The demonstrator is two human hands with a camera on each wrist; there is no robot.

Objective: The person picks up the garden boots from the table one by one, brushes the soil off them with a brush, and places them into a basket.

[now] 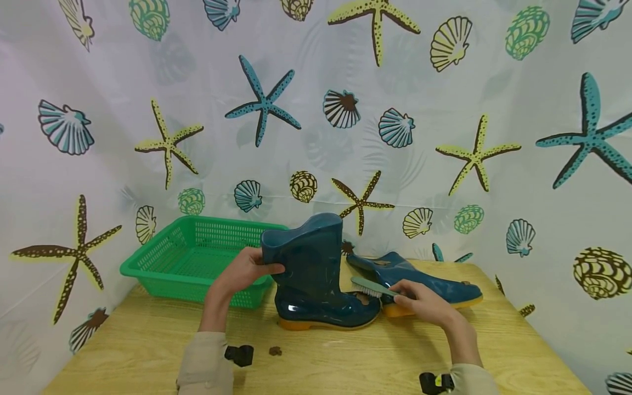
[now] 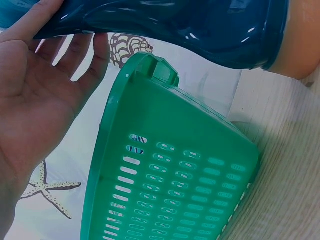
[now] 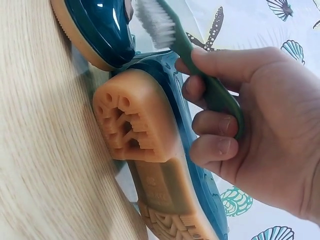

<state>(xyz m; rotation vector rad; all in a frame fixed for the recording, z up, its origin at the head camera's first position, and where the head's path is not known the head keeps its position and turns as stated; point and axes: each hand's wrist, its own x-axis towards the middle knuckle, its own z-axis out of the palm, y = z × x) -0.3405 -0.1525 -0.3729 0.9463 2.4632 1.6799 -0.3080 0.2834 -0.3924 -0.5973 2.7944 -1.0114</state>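
A dark blue rain boot [image 1: 311,274] with a tan sole stands upright on the table, its toe to the right. My left hand [image 1: 247,269] grips the boot's shaft near the top from the left side, thumb across the front. In my right hand [image 1: 422,302] is a green scrubbing brush [image 3: 215,90], held by its handle with the fingers curled round it. White bristles [image 3: 155,25] point down by the boot's toe, close to a brown patch [image 1: 362,298] there; contact is unclear. A second blue boot [image 1: 424,280] lies on its side behind my right hand, with brown patches on it.
A green plastic basket [image 1: 173,278] with slotted walls stands at the back left. One small brown clump [image 1: 275,350] lies on the wooden table [image 1: 326,367] in front of the upright boot. A patterned curtain [image 1: 306,148] hangs behind the table and along its sides.
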